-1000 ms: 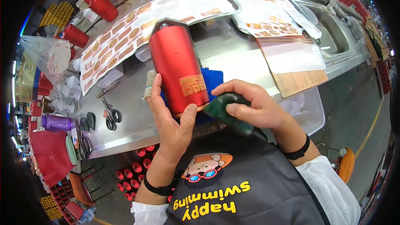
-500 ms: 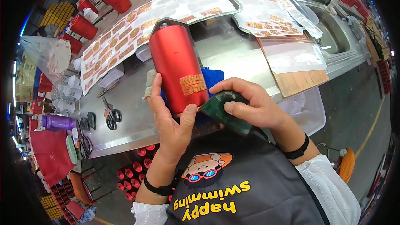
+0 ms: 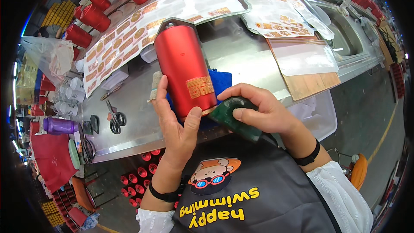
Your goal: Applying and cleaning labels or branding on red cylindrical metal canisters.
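Here in front, the right hand [image 3: 264, 108] pinches a dark green scraper [image 3: 235, 118], flat and smooth-edged, thumb on top, its tip at the near end of the red canister [image 3: 182, 67]; whether it touches, I cannot tell. The left hand [image 3: 176, 126] holds that end, fingers curled up the side, thumb over the rim. The canister, a satin metallic cylinder, lies by the middle of the table's [image 3: 246, 62] near edge, a soft blue cloth [image 3: 223, 78] under it. One raised, maze-like gold decal [image 3: 200, 87] is already on; I'd judge this piece well along, its near end getting attention. Scissors [image 3: 115, 120] lie towards the near-left corner. Along the far edge, glossy sheets [image 3: 196, 0] carry plenty more decals, and beyond stand more red canisters [image 3: 94, 17], so plenty seems left.
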Demonstrator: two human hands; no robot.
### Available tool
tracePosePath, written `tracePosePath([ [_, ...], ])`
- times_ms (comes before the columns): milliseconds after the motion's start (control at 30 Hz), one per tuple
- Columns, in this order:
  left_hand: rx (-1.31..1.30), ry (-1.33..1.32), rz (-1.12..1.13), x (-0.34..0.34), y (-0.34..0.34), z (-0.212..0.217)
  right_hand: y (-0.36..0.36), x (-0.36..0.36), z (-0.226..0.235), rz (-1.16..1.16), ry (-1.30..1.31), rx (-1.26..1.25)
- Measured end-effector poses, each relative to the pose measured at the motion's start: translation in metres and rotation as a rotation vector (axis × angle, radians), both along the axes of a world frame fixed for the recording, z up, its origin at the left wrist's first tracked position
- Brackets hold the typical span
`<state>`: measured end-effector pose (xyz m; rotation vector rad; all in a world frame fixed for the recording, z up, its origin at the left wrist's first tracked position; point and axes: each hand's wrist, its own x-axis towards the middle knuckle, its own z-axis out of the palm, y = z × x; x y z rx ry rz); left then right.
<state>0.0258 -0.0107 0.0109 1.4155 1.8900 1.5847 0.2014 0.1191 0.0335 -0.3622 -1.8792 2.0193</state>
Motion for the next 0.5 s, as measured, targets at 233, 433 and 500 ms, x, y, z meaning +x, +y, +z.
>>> tracePosePath([
  [233,0.040,-0.052,0.020,0.0018,0.0019,-0.0005,-0.0058,0.0027,-0.0031,-0.010,-0.011,-0.154],
  [433,0.003,-0.020,-0.003,0.0018,0.0005,0.0006,-0.0068,0.0044,-0.0039,-0.001,-0.043,-0.191],
  [500,0.020,-0.049,0.009,0.0026,0.0009,0.0004,-0.0073,0.0051,-0.0028,-0.001,-0.055,-0.224],
])
